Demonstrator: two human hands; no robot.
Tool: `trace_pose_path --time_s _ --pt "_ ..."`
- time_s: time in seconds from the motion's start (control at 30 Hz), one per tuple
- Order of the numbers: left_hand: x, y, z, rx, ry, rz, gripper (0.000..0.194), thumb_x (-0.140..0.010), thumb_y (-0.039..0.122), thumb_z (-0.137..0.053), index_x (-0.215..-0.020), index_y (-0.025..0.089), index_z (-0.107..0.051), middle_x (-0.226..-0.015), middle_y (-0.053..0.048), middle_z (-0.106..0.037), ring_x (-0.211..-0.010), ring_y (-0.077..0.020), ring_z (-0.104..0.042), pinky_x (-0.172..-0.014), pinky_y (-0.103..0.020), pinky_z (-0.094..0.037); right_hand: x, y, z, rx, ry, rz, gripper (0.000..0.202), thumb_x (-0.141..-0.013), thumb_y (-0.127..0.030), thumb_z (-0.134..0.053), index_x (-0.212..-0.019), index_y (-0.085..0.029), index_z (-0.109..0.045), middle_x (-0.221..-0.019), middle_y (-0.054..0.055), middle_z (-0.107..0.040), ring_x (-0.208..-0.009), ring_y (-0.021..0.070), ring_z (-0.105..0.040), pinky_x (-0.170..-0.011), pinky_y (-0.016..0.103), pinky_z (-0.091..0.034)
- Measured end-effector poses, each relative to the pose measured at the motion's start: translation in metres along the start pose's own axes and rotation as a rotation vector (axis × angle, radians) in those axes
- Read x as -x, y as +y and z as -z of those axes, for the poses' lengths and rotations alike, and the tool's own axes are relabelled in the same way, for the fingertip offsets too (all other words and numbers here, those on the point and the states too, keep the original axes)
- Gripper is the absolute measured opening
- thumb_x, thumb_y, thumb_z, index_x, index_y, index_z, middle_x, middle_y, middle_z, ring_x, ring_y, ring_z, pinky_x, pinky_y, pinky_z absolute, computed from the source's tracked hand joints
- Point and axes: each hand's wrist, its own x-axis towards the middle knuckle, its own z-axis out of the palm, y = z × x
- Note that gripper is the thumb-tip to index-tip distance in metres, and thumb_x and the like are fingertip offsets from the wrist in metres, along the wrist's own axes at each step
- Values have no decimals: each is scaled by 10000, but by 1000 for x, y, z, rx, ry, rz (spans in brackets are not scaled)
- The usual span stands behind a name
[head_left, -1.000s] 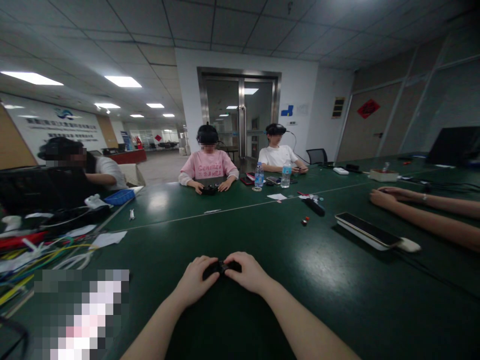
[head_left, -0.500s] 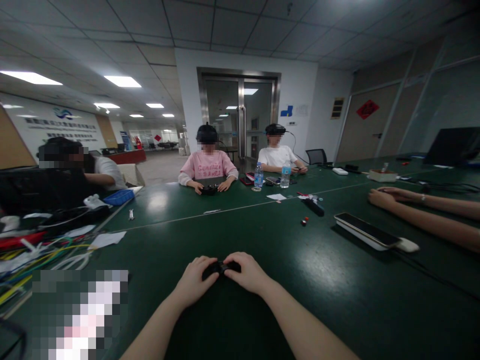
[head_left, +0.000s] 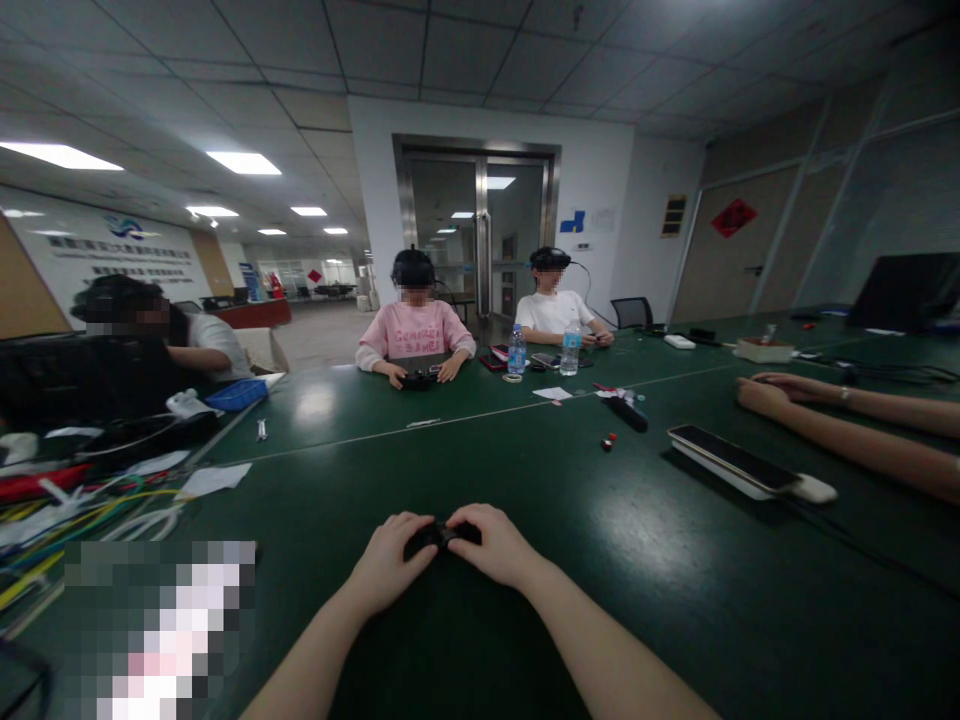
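Observation:
A small black object (head_left: 442, 538), with a rounded piece on each side and a narrower glossy middle, is low in the head view, close to the green tabletop; its exact kind I cannot make out. My left hand (head_left: 394, 562) grips its left side, fingers over the top and thumb along the near edge. On its right side my right hand (head_left: 499, 545) is closed in the same way. Fingers cover much of the object. Whether it rests on the table or is held just above it, I cannot tell.
A phone on a white block (head_left: 735, 465) lies to the right, before another person's forearms (head_left: 847, 410). Two water bottles (head_left: 570, 350) stand farther back, near two seated people. Tangled cables (head_left: 112, 520), a blue basket (head_left: 237, 394) and a pixelated patch occupy the left.

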Motion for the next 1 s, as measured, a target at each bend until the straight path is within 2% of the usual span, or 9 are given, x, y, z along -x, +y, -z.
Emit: trace_pose_path --time_s 0.47,1.0 --pt "1 5 1 -4 -9 37 428 -847 454 -459 -1218 249 -519 -1178 -46 -561 -1104 -227 -484 -940 -364 -376 2 -2 3 0 -27 -57 274 -785 -388 -555 -1035 -286 -602 -1119 -4 -587 -1095 220 -498 -930 387 -375" --pt "0 0 -2 -16 5 12 425 -841 450 -469 -1208 244 -527 -1156 -52 -568 -1086 -234 -491 -939 -366 -377 -1 -1 0 33 9 0 255 -778 -374 -571 -1009 -276 -617 -1064 8 -615 -1032 211 -532 -926 370 -379"
